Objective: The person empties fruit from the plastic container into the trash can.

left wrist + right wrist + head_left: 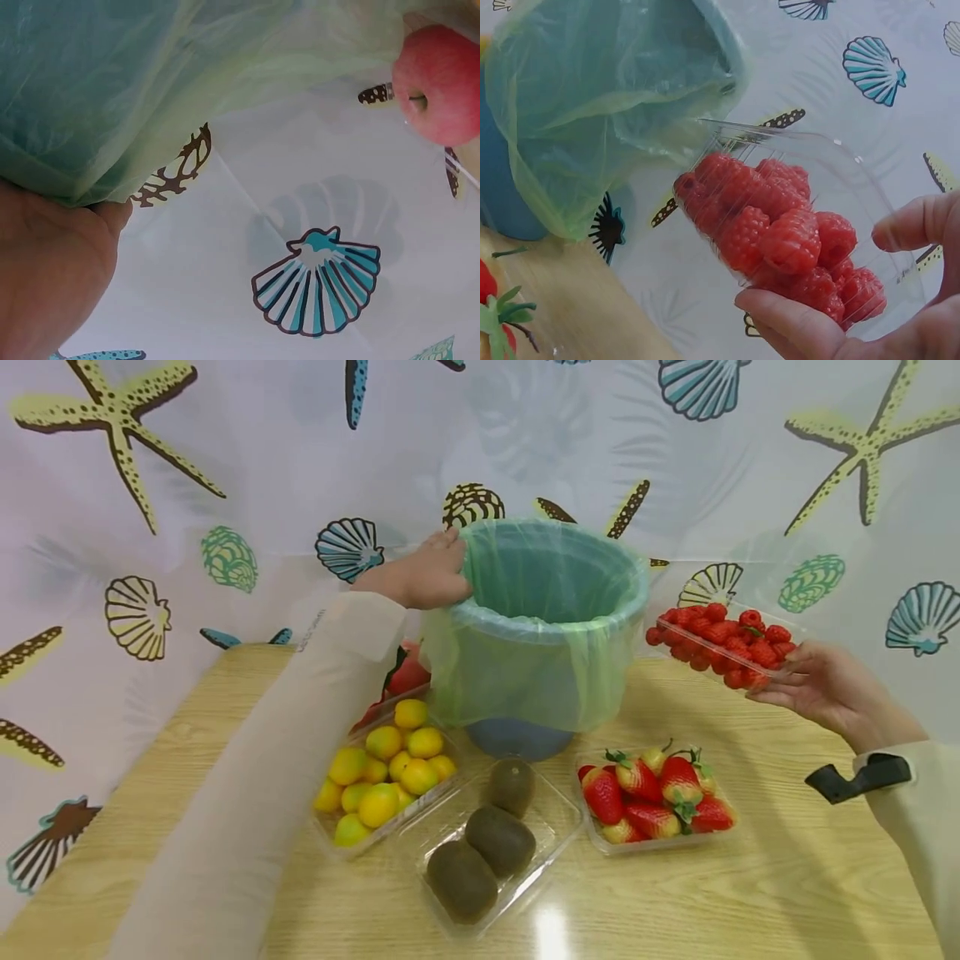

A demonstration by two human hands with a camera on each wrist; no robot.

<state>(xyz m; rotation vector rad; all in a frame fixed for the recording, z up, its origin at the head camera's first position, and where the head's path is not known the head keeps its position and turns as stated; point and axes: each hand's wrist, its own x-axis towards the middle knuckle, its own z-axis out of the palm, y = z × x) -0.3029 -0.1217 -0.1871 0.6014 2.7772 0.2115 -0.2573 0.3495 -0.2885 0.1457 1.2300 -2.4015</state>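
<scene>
A blue bin [551,635] lined with a green plastic bag [615,97] stands at the back of the wooden table [787,877]. My left hand [423,575] grips the bin's left rim, with the thumb [112,215] under the bag's edge. My right hand [813,685] holds a clear tray of raspberries [723,643] in the air, tilted, just right of the bin. In the right wrist view the raspberry tray [780,225] rests between thumb and fingers [911,225], its far end close to the bag.
In front of the bin lie clear trays of small yellow fruits [382,772], kiwis [487,847] and strawberries [656,797]. A red apple [439,82] sits left of the bin. A seashell-print curtain [150,485] hangs behind the table.
</scene>
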